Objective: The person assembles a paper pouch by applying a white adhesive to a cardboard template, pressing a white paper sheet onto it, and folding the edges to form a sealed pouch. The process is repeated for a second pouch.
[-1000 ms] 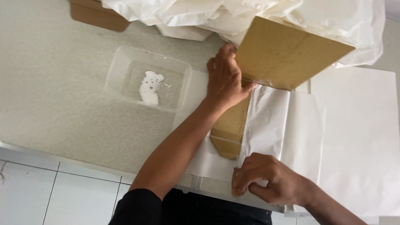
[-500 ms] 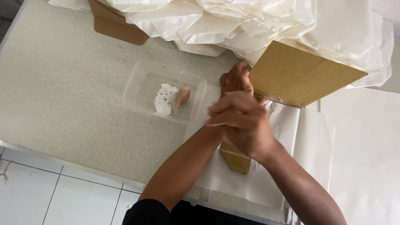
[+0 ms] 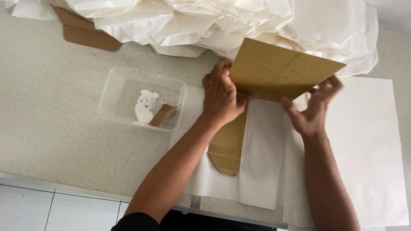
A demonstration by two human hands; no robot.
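Cardboard board (image 3: 280, 70): between left hand (image 3: 220, 96) and right hand (image 3: 314, 111), over paper sheets (image 3: 368, 141) at the counter's (image 3: 55, 141) near edge. Tub (image 3: 143, 98): left of the sheets. Paper heap (image 3: 222, 21): along the far edge.

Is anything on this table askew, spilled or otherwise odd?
Mostly no. The clear plastic container holds a lump of white paste with a small brown cardboard scrap lying in it. The heap of white paper sheets is untidy.
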